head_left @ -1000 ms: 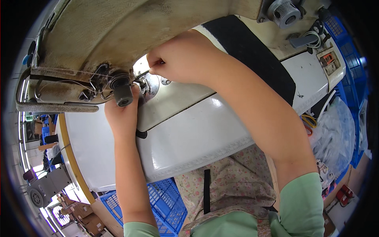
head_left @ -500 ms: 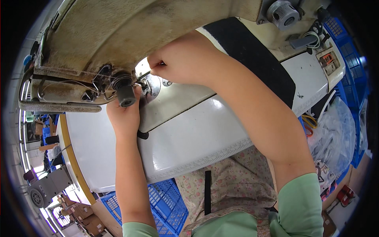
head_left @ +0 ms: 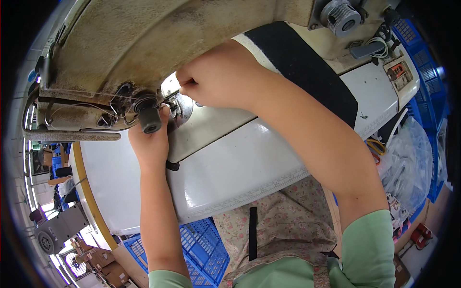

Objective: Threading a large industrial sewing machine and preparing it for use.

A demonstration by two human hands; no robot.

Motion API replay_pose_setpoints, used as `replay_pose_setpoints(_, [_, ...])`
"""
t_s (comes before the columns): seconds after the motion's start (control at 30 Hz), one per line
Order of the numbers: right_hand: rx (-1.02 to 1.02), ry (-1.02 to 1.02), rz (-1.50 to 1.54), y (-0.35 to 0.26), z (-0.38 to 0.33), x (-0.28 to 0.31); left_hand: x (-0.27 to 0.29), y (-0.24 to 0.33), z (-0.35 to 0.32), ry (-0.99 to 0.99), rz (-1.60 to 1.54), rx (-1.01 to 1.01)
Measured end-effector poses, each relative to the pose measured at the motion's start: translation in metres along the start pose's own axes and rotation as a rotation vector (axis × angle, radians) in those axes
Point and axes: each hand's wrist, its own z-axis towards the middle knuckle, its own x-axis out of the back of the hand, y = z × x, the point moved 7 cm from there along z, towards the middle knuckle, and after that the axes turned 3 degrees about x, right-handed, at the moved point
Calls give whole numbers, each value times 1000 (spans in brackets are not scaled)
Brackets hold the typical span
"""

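Note:
Both my hands are at the needle end of a worn beige sewing machine [head_left: 144, 43]. My right hand [head_left: 211, 79] is closed, its fingers pinching a thin dark metal tool [head_left: 169, 96] whose kind I cannot make out. The tool's shaft points left toward the presser foot area [head_left: 176, 111], above the round metal needle plate [head_left: 186, 104]. From below, my left hand [head_left: 150, 146] reaches up beside the presser foot, thumb raised. A dark cylindrical knob [head_left: 150, 121] on the machine head covers most of its fingers, so what they hold, if anything, is hidden.
The white table [head_left: 230, 170] has a ruler strip along its front edge. Blue plastic crates [head_left: 204, 245] stand below and at the right. Scissors with yellow handles [head_left: 377, 146] lie near clear plastic bags [head_left: 408, 158]. A black pad [head_left: 307, 72] covers part of the machine bed.
My right hand has turned slightly and shifted a little left with the thin tool. My left hand stays nearly in place under the knob.

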Motion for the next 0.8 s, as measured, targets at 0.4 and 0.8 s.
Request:
replay_pose_setpoints(0.4, [-87,-121,58,4,2,-3,2,-1,1,9,27,17])
replay_pose_setpoints(0.8, [-267,-309,24,21,-3,2,20,-16,-3,9,179,191])
